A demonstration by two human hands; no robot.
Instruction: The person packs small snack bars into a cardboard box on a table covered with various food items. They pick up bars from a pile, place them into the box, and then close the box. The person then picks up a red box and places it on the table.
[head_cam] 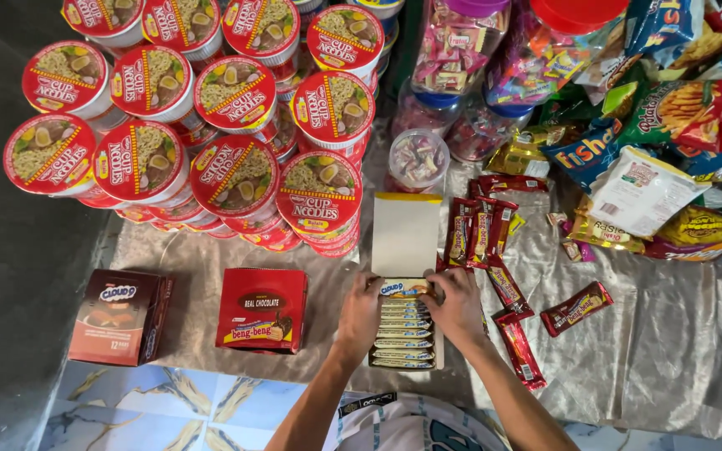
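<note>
An open cardboard box (405, 235) with its lid flipped up lies on the grey sheet, filled with a row of several white-and-blue snack bars (403, 334). My left hand (359, 316) rests on the box's left edge. My right hand (458, 306) sits at the right edge, and its fingers touch the topmost bar (403, 289) at the far end of the row. Both hands pinch that bar from either side. Loose red chocolate bars (511, 334) lie just right of my right hand.
A red chocolate box (261, 309) and a brown snack box (121, 316) stand to the left. Stacked red cup noodles (227, 179) fill the upper left. Candy jars (418, 159) and snack bags (641, 188) crowd the back right. A wrinkled grey sheet (653, 334) covers the floor.
</note>
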